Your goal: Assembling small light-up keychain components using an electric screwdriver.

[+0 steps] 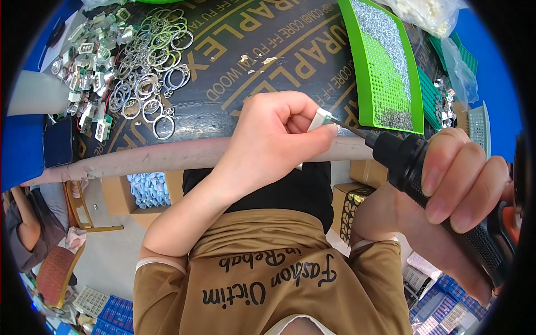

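My left hand point(273, 139) pinches a small white plastic part point(320, 119) between thumb and fingers, just above the table's front edge. My right hand point(455, 192) grips a black electric screwdriver point(419, 167); its thin bit point(349, 127) touches the white part. A green screw tray point(371, 84) with many small silver screws lies on the dark table just beyond the bit.
A pile of metal key rings point(151, 84) and small white-green parts point(89, 61) lies at the far left of the table point(251, 50). Clear plastic bags point(441, 22) and a white basket point(479, 125) sit at the right. Cardboard boxes point(139, 192) stand under the table; another person sits at the lower left.
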Tool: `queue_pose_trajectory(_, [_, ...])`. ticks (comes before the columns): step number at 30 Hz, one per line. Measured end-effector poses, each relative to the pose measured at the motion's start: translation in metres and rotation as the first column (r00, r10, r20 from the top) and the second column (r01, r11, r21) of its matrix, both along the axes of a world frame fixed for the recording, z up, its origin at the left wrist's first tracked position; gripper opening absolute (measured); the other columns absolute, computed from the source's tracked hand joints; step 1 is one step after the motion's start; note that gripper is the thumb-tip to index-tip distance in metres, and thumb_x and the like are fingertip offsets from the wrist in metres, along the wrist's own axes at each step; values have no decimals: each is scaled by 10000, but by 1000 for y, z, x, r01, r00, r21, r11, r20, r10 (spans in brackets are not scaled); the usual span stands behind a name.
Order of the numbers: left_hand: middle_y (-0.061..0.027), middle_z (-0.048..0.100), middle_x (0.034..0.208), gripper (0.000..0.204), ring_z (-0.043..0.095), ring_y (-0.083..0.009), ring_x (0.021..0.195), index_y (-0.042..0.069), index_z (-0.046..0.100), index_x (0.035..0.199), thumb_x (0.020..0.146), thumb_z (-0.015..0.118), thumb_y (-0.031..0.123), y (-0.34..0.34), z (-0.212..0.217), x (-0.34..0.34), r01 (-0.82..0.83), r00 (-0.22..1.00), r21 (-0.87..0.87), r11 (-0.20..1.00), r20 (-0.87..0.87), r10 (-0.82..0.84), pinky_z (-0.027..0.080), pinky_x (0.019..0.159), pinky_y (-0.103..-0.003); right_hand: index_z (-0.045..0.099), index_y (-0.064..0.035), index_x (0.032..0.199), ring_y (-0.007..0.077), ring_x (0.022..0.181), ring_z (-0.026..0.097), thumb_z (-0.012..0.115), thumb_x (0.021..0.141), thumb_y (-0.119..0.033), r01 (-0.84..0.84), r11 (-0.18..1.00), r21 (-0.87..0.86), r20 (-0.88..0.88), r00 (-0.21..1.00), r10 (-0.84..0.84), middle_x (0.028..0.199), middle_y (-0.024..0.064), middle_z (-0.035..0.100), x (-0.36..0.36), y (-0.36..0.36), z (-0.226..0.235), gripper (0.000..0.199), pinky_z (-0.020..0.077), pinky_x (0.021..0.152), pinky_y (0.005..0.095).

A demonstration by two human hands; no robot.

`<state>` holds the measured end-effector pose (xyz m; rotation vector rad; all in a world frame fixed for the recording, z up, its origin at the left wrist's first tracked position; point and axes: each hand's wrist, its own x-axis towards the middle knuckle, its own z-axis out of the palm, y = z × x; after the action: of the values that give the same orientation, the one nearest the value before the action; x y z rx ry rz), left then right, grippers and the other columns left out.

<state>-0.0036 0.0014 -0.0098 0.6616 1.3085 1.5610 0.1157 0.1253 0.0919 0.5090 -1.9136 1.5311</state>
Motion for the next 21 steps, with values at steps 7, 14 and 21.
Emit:
queue_pose_trajectory(7, [9, 571, 570, 117, 476, -6, 500, -7, 594, 708, 767, 662, 68, 2, -3, 3, -84, 996, 33, 996, -6, 85, 360, 431, -177, 488, -178, 1042, 91, 549, 525, 657, 580, -732, -12, 998, 59, 87, 996, 7, 734, -16, 520, -3, 0, 4, 741, 418, 533, 233])
queue_pose_trajectory(14, [-13, 621, 718, 49, 554, -22, 604, -26, 604, 836, 808, 622, 11, 1, 1, 1, -42, 997, -33, 999, -62, 40, 442, 510, -165, 477, -173, 1049, 102, 539, 528, 655, 537, -766, -27, 994, 109, 175, 984, 8, 730, -16, 522, -4, 1, 5, 804, 429, 528, 245])
queue_pose_trajectory(21, [-7, 617, 720, 53, 550, -20, 606, -25, 604, 840, 805, 624, 10, 0, 0, 2, -63, 993, -27, 998, -101, 60, 440, 511, -164, 490, -170, 1059, 105, 538, 538, 654, 539, -765, -36, 989, 145, 136, 991, 16, 730, -13, 529, -7, 5, 1, 807, 439, 524, 253])
